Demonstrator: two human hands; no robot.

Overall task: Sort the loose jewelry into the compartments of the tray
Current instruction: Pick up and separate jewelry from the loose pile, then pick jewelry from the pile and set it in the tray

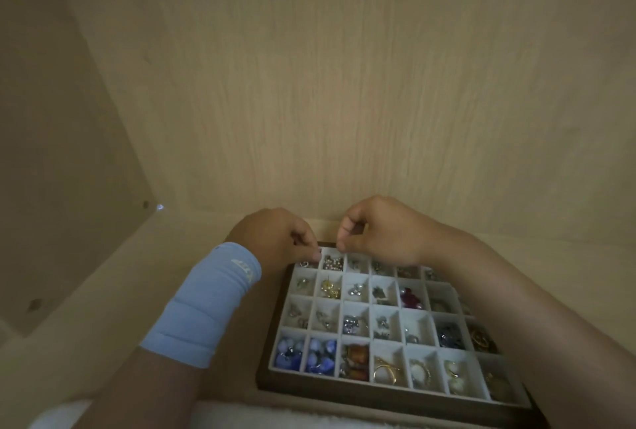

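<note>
A dark-framed jewelry tray (309, 390) with white compartments lies on a wooden shelf. Its cells hold blue beads (288, 353), gold pieces (330, 288), red stones (410, 297), silver items and gold rings (385, 371). My left hand (275, 239) and my right hand (378, 232) hover over the tray's far left corner with fingers curled. Their fingertips meet above the cell of small silver beads (333, 263), pinching something too small to make out. A light blue band (206, 301) wraps my left wrist.
The tray sits inside a light wooden cabinet: back wall (344, 84) just behind the hands, side wall (51, 153) at left with small fittings. A white cloth (241, 418) lies at the front edge. Bare shelf (137, 291) spreads left of the tray.
</note>
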